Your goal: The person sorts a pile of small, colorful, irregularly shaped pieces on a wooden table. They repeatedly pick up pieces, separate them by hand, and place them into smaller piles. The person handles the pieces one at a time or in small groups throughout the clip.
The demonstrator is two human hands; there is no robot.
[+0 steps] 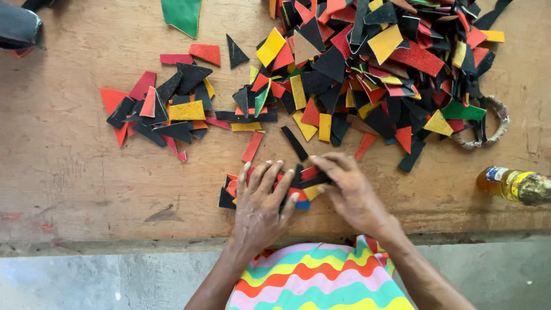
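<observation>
Near table edge, my left hand [261,201] lies flat, fingers spread, on the stack [232,192]; right hand [350,192] pinches a black scrap [313,179]; scraps likely light, thin, slippery; grip by edges.

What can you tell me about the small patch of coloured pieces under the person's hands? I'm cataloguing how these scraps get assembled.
The small patch of red, black, yellow and blue flat scraps lies on the worn wooden board near its front edge, apart from the big pile above. The pieces look like stiff leather or felt, cut into triangles and strips, packed edge to edge and overlapping. The left hand presses flat over its left part; the right hand pinches a black strip at its upper right. Much of it is hidden beneath the fingers.
</observation>
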